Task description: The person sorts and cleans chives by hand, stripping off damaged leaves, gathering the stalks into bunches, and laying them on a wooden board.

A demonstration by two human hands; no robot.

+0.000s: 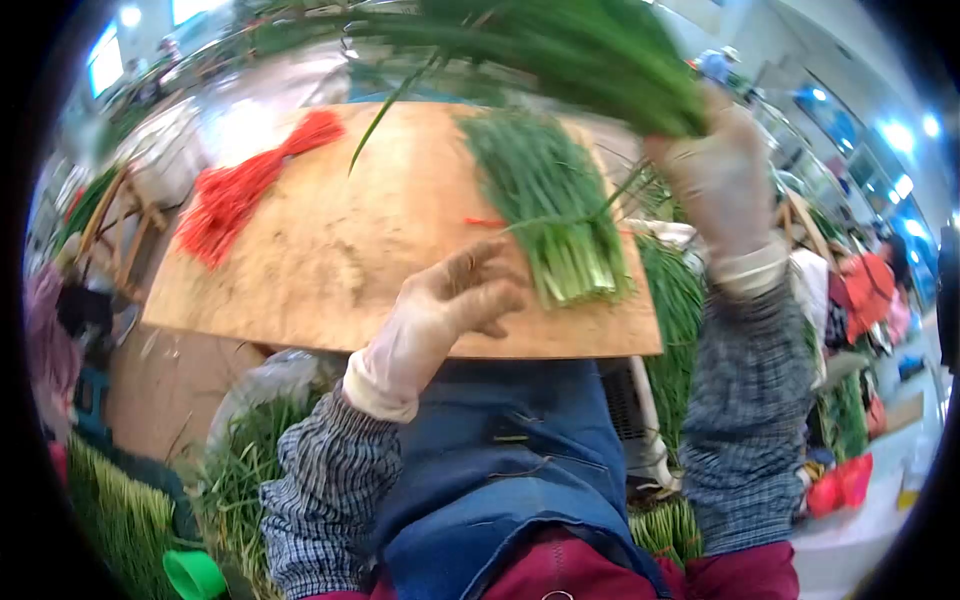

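Note:
My right hand (725,185), gloved and raised at the upper right, grips the base end of a bunch of long green stalks (600,60), blurred by motion, whose leaves sweep left over the board. Above the near part of the wooden board (330,290), my gloved left hand (440,310) has its fingers apart and holds nothing. Just right of its fingertips, another green bunch (550,200) lies on the board with its pale cut ends toward me. A small red tie (484,221) shows at that bunch's left side. Red ties (245,190) lie in a bundle at the board's left.
Loose greens (255,450) fill a plastic bag at the lower left, near a green cup (195,574). More greens (672,310) stand right of the board. A wooden stand (120,225) is at the left. A person in red (868,290) is at the far right.

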